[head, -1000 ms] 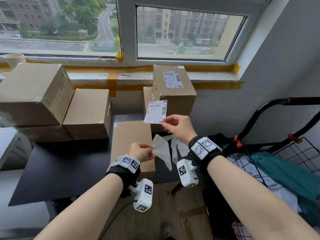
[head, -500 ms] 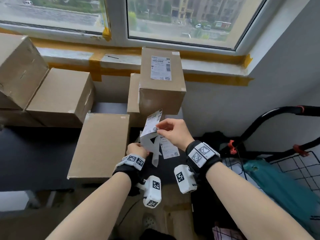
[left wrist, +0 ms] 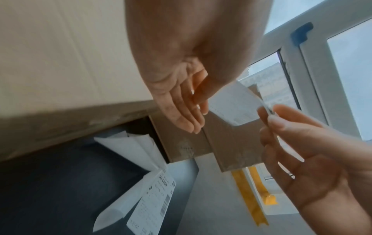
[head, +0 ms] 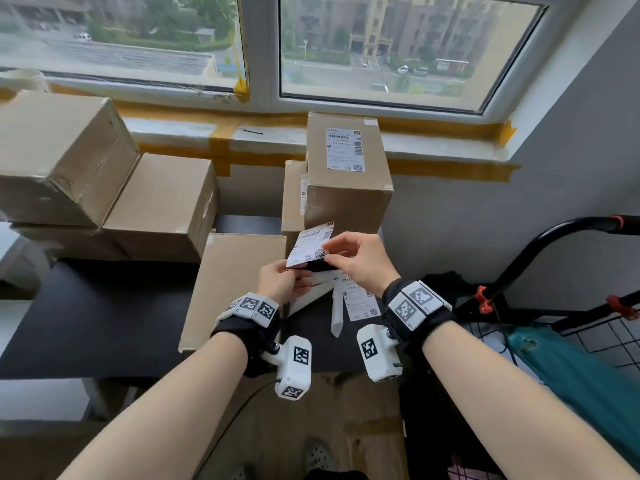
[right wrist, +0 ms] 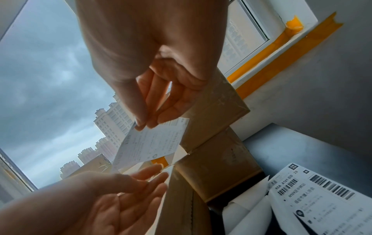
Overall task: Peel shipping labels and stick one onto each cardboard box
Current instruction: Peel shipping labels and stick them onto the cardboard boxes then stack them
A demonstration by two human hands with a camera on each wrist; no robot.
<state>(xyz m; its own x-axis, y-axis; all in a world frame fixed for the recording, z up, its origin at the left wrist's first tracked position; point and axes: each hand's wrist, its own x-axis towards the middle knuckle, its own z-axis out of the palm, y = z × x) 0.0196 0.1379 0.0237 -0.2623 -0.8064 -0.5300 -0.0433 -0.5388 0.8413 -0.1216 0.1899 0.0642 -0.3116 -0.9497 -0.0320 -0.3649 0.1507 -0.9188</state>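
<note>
My right hand (head: 329, 252) pinches a peeled white shipping label (head: 310, 244) by its right edge, thumb against fingertips (right wrist: 144, 124), and holds it in the air over the right edge of a flat unlabelled cardboard box (head: 235, 285). My left hand (head: 294, 275) is open, with straight fingers (left wrist: 181, 117) reaching the label's lower left corner. I cannot tell whether they touch it. Behind stands a tall box (head: 346, 202) with a label (head: 344, 148) stuck on top. Two plain boxes (head: 162, 202) (head: 59, 157) are stacked at the left.
A loose label (head: 358, 301) and curled backing papers (head: 311, 296) lie on the black table (head: 86, 323) under my hands. A black-handled wire cart (head: 554, 244) with a teal bag (head: 588, 375) stands at the right. The window sill (head: 173, 126) has yellow tape.
My left hand has let go of the backing paper and opened, with its fingers now at the label. My right hand has brought the label down towards the flat box.
</note>
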